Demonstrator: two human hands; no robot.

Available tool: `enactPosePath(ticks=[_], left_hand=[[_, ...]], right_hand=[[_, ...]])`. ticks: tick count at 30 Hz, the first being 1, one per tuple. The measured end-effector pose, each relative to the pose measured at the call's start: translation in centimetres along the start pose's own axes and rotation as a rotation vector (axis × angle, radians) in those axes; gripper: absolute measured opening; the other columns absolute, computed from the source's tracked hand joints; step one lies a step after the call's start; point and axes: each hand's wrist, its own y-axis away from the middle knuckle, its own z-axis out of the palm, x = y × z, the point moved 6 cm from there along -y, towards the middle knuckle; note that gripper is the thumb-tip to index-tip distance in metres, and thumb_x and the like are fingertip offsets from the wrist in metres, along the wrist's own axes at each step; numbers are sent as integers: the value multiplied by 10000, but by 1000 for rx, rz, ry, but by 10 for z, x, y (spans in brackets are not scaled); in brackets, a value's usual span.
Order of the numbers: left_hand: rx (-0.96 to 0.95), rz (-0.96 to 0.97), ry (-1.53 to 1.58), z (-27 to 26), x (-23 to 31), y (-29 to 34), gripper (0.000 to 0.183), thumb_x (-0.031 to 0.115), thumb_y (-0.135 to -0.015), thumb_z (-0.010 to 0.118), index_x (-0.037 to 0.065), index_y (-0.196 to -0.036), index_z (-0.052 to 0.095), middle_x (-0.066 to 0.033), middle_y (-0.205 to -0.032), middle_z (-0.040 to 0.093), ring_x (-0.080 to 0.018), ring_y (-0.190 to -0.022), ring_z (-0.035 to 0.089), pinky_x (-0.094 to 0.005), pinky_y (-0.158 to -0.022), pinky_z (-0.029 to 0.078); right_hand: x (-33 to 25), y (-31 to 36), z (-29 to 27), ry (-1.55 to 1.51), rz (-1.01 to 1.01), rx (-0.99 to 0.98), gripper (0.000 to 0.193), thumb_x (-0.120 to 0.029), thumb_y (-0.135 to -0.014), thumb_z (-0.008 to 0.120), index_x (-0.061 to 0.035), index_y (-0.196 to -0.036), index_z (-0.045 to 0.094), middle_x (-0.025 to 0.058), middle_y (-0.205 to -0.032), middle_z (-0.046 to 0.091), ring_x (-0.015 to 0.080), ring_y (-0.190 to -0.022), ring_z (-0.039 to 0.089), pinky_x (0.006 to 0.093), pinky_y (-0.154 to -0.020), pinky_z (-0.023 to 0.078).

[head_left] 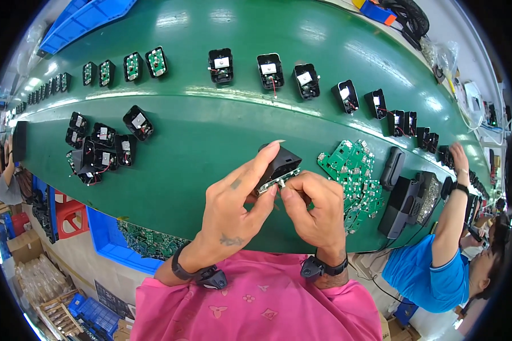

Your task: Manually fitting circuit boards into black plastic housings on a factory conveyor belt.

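- While a small black plastic housing (284, 161) is gripped over the table by the fingers of the left hand (230, 204), a green circuit board (265, 186) is seen at its open side.
- At the board's edge, the thumb and index finger of the right hand (320, 207) are pressed together; what is pinched cannot be told.
- To the right, loose green circuit boards (355, 184) are heaped on the green-topped table (210, 136).
- To the left, black housings with white-topped parts (103, 134) are clustered.
- Beyond, similar open housings (270, 73) are lined up in a row.
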Motion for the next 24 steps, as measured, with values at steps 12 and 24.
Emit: enactPosePath(ticks=[12, 24], left_hand=[[16, 94, -266, 1, -1, -4, 578, -73, -824, 648, 62, -1378, 553, -156, -1150, 680, -164, -852, 710, -261, -627, 598], [-192, -273, 421, -1, -41, -4, 626, -100, -859, 644, 32, -1439, 449, -155, -1312, 570, -131, -899, 681, -265, -700, 602]], right_hand=[[4, -5, 5, 93, 22, -20, 78, -23, -847, 660, 19, -800, 615, 79, -658, 600, 150, -523, 554, 279, -483, 410], [38, 2, 15, -56, 319, 98, 180, -120, -887, 739, 23, -840, 640, 78, -654, 652, 117, -538, 598, 264, -499, 458]])
